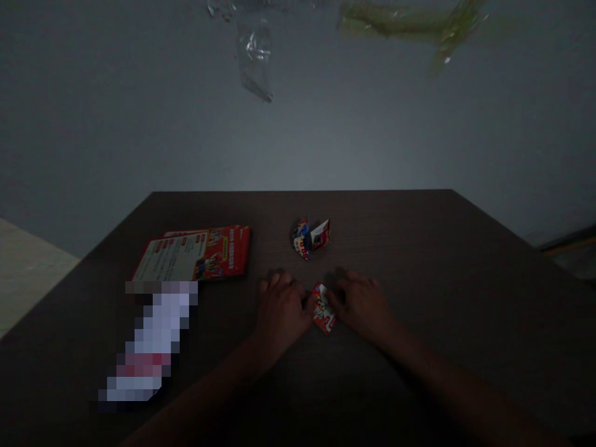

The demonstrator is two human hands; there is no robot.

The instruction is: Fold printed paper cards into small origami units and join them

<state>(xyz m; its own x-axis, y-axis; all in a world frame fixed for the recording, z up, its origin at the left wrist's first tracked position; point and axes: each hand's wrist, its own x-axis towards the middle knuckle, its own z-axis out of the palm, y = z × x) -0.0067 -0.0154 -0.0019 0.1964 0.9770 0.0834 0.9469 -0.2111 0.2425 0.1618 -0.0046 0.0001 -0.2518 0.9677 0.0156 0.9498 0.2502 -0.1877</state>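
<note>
Between my hands, a small folded printed paper piece (325, 309) in red, white and green lies on the dark table. My left hand (283, 307) rests at its left side, fingers curled and the thumb at the paper's edge. From the other side, my right hand (363, 304) has its thumb against the right edge, with the fingers bent towards the table. The undersides of the fingers are hidden. Just beyond the hands stand two more folded printed pieces, a blue, red and yellow one (301, 239) and a red and white one (321, 235).
A stack of red and white printed sheets (223, 251) lies on the left of the table (395, 217). In front of it, a long pale object (158, 335) is blurred by pixels. The wall (372, 124) behind carries clear tape (255, 59) and yellowish tape (400, 22).
</note>
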